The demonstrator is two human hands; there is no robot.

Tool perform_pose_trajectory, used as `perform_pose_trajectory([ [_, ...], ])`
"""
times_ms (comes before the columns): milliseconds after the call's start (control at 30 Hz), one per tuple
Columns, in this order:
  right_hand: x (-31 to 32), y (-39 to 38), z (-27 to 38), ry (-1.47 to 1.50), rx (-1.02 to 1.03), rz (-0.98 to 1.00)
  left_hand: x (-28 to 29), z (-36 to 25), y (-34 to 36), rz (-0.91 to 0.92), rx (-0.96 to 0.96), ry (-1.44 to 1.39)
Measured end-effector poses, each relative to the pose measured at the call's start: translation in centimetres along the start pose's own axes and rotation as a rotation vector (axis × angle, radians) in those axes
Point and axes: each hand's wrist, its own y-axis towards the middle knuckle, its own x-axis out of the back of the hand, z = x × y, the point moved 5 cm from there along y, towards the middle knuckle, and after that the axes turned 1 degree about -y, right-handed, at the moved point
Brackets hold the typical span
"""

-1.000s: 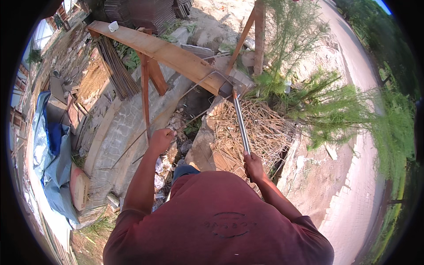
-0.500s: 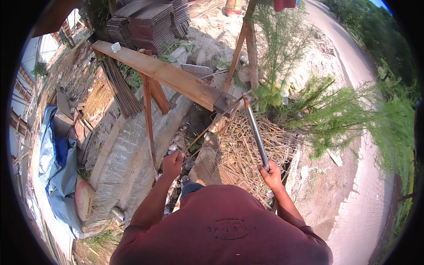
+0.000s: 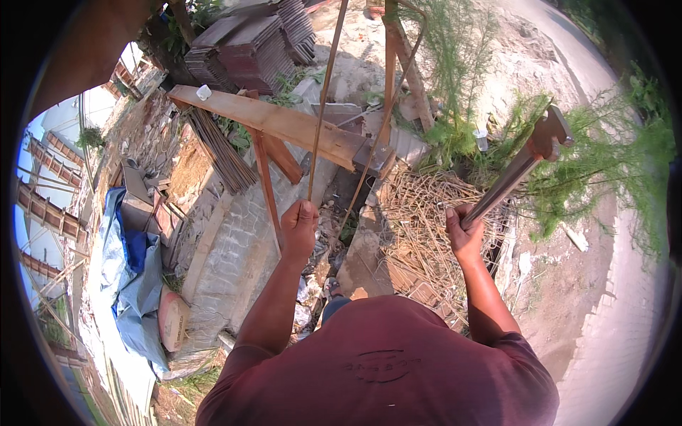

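One hammer (image 3: 522,167) now raised; two hands (image 3: 299,226), one thin rod (image 3: 323,99).

A thin, long wooden stick (image 3: 323,106) stands nearly upright, gripped at its lower end, while a grey metal hammer (image 3: 522,167) slants up-right, head raised.

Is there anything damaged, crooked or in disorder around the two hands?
Yes. The wooden beam lies tilted on leaning reddish props. A loose tangle of dry sticks sits under the right hand. The left hand grips a thin rod.
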Motion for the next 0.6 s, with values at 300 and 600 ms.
perform_pose_trajectory([
  [300,-8.4,0.0,0.2,0.513,-0.188,0.266,-5.9,-6.3,3.0,0.129,-0.13,-0.517],
  [600,-7.5,2.5,-0.8,0.461,-0.249,0.165,-1.3,-4.7,9.1,-0.01,-0.085,-0.666],
])
